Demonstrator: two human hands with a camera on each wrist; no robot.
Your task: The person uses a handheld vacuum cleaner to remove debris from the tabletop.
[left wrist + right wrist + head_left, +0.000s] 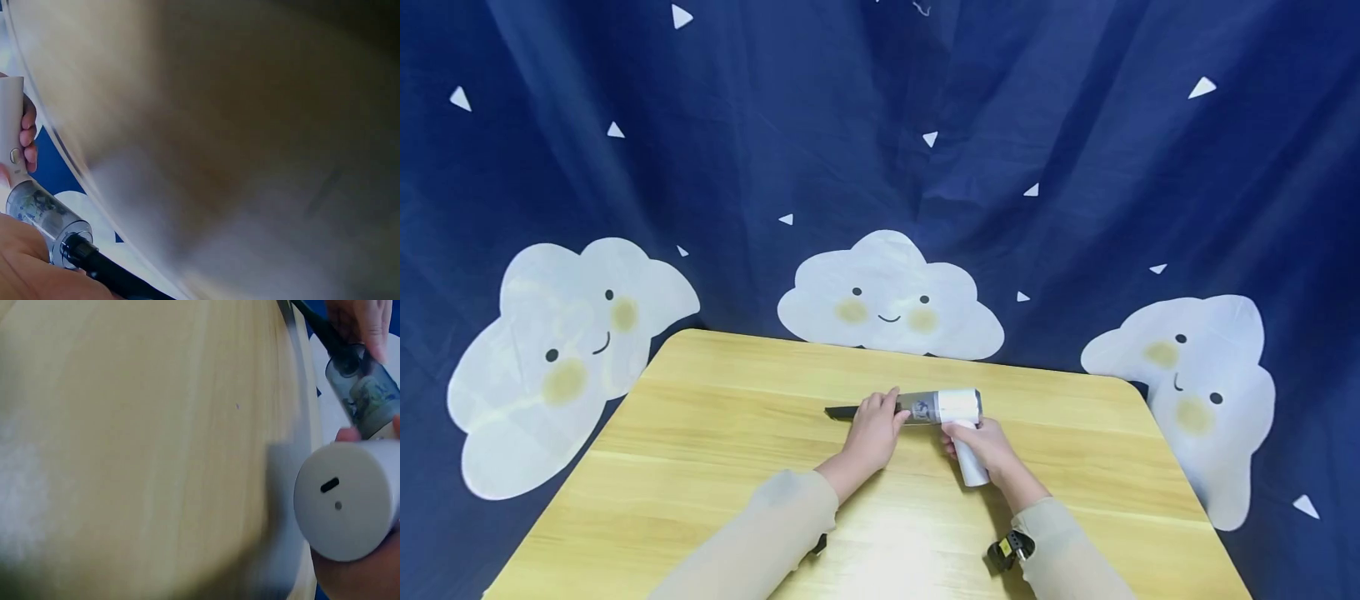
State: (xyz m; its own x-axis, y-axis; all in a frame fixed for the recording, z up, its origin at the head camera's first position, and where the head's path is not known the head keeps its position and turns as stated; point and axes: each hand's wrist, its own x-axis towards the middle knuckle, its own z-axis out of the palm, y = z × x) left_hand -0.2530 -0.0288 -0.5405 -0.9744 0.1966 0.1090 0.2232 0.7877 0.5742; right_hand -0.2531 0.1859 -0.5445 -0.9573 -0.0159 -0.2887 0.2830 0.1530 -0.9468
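A white handheld vacuum cleaner point(958, 405) is held over the wooden table, its black crevice nozzle point(841, 412) pointing left. My right hand point(992, 450) grips the white handle point(972, 468), fingers wrapped round it. At the front end, my left hand point(872, 427) holds the vacuum where the nozzle meets the see-through dust cup point(919, 407). In the left wrist view, the black nozzle point(119, 272) emerges past the left hand point(37, 265). The right wrist view shows the handle's round end point(342, 500), with a dark slot and a small hole.
The light wooden table point(700, 433) has rounded far corners. Behind it hangs a dark blue curtain point(850, 125) printed with smiling white clouds and small triangles. A black wrist camera point(1011, 548) sits at the right cuff.
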